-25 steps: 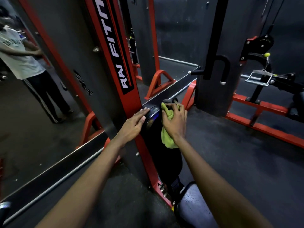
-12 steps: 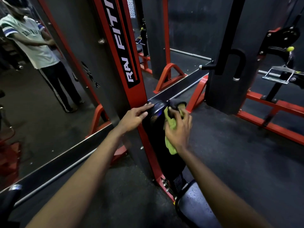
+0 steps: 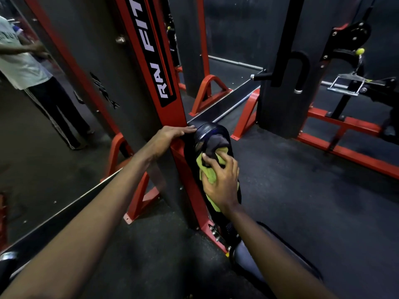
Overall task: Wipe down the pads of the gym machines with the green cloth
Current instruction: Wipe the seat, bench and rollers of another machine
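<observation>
Step in hand: wiping the upright back pad [image 3: 207, 131] at centre frame. My right hand [image 3: 222, 182] has its fingers curled over the bunched green cloth [image 3: 206, 175] and presses it against the pad face, just below the pad's rounded top. My left hand [image 3: 170, 134] lies flat and holds nothing. Its palm is on the red upright [image 3: 164, 87] and its fingertips touch the pad's top edge, steadying it.

Judgement: the lower part of this pad is not yet covered. The next move calls for a firm downward stroke with the cloth kept flat to the surface. The seat pad [image 3: 248, 257], lower in frame, would follow.

Change noted: half a second ago the cloth sat at the pad's top rim, and it is now lower on the face. The left hand has not shifted.
</observation>
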The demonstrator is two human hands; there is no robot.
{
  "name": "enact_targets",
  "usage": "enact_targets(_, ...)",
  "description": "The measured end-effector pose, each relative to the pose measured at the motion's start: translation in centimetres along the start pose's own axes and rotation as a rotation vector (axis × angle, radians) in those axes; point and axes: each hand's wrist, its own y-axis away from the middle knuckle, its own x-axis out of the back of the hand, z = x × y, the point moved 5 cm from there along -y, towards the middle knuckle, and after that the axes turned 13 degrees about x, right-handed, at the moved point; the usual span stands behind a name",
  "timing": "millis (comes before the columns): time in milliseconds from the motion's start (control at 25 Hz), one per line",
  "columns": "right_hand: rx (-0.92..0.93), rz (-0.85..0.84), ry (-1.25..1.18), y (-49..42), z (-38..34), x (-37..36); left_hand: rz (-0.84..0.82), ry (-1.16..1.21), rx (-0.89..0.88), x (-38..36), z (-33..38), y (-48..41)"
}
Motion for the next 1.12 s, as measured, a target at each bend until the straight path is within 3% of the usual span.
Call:
enact_targets(320, 0.042, -0.017, 0.254, -0.6, -2.6, -0.4, 0.025, -0.109, -0.024, 0.3, -0.5, 0.0)
enact_targets(520, 0.082, -0.054, 0.264, 2.6, -3.4, -0.8, 0.043, -0.069, -0.054, 0.3, -0.9, 0.0)
enact_targets(720, 0.048, 0.025, 0.394, -1.4, -5.8, -1.4, -0.049, 0.063, -0.063, 0.3, -1.1, -0.6)
enact_targets(920, 0.134, -0.044, 0.459, 1.3, -5.5, -2.2, -0.094, 0.074, -0.083, 0.6, -1.7, -1.1)
enact_targets(1120, 0.213, -0.094, 0.399, 6.6, -2.7, -3.6, 0.029, 0.027, -0.163, -0.5, -1.8, -0.8)
